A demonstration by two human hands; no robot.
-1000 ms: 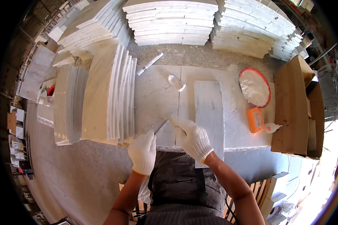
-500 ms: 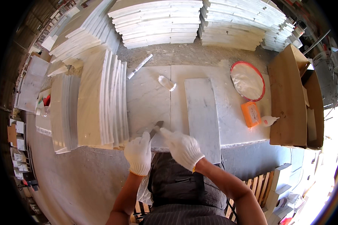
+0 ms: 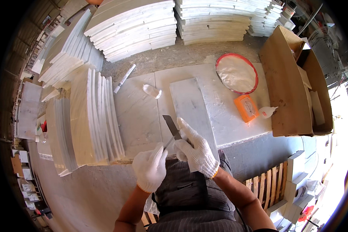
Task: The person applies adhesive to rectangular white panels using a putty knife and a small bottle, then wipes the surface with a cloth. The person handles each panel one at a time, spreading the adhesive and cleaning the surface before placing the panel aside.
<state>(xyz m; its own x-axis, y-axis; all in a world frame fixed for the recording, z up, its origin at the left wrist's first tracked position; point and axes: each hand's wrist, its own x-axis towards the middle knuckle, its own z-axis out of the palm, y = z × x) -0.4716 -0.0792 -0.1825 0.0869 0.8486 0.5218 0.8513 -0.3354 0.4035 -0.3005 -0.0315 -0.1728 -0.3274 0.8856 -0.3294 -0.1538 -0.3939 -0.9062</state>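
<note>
Both my hands wear white knitted gloves. My right hand [image 3: 197,152] is closed on a putty knife with a flat dark blade [image 3: 170,124], which points up and to the left. In my left hand [image 3: 150,167] is a thin, light-coloured flat tool [image 3: 168,142], its tip near or against the base of that blade; its exact kind is hard to tell. Under and beyond my right hand lies a long, grey-veined white marble slab [image 3: 193,104]. Its near end sticks out past the table's front edge, close to my lap.
Upright slabs [image 3: 81,120] stand at the left, with stacked slabs [image 3: 137,29] behind. Across the worktable [image 3: 137,112] are a white marker-like tube [image 3: 124,79], a small white lump [image 3: 152,91], a red-rimmed bowl of white paste [image 3: 236,71], an orange box [image 3: 246,108], a small white bottle [image 3: 266,111] and a cardboard box [image 3: 284,85].
The view has turned, shifting the table leftward. The dark blade, low between my hands before, now points up from my right hand. My left hand has turned, showing the thin tool.
</note>
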